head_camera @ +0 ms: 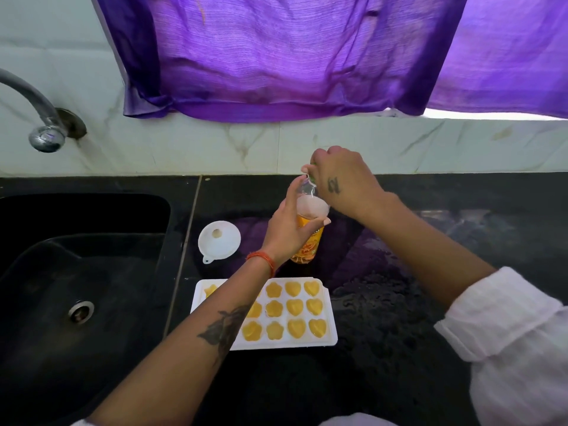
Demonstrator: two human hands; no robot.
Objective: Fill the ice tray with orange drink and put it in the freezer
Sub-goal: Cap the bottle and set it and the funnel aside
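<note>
Glossy black stone counter [399, 318]; white plastic tray [330, 305] and funnel [229, 241]; clear plastic bottle [307, 192]; shiny metal tap [46, 138], upper left; thin purple cloth [276, 56], perhaps cotton.

One ice tray [332, 329] sits on the black surface [399, 318], with eleven drink-filled moulds in view: three flowers, six hearts, one star and one partly covered shape. A forearm hides the remaining moulds, so the full number cannot be told. One bottle [307, 241] of orange drink stands beyond the tray, with two hands on it, the left hand [289, 229] and the right hand [344, 179]. One white funnel [219, 241] lies beside it. One sink [83, 272] with one drain and one tap [37, 118] are at the left. One purple curtain [292, 56] hangs above.
</note>
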